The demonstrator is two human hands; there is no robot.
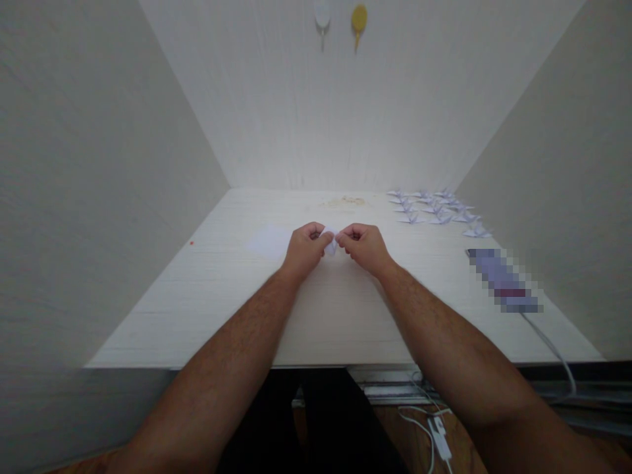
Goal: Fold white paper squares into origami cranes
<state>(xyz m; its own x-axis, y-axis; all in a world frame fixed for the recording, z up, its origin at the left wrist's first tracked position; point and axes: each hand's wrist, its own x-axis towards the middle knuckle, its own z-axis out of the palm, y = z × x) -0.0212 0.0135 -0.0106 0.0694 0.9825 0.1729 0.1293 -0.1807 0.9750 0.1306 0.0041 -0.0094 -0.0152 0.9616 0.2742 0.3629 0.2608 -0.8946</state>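
My left hand (307,248) and my right hand (364,247) meet over the middle of the white desk (237,309). Both are closed in a pinch on a small folded piece of pale paper (330,245) held between the fingertips. Most of the paper is hidden by the fingers. A flat square sheet of pale paper (269,241) lies on the desk just left of my left hand.
Several small folded paper cranes (437,210) stand in rows at the back right of the desk. A blurred flat object (503,280) with a white cable lies near the right edge. White walls close in three sides. Two hooks (340,20) hang on the back wall.
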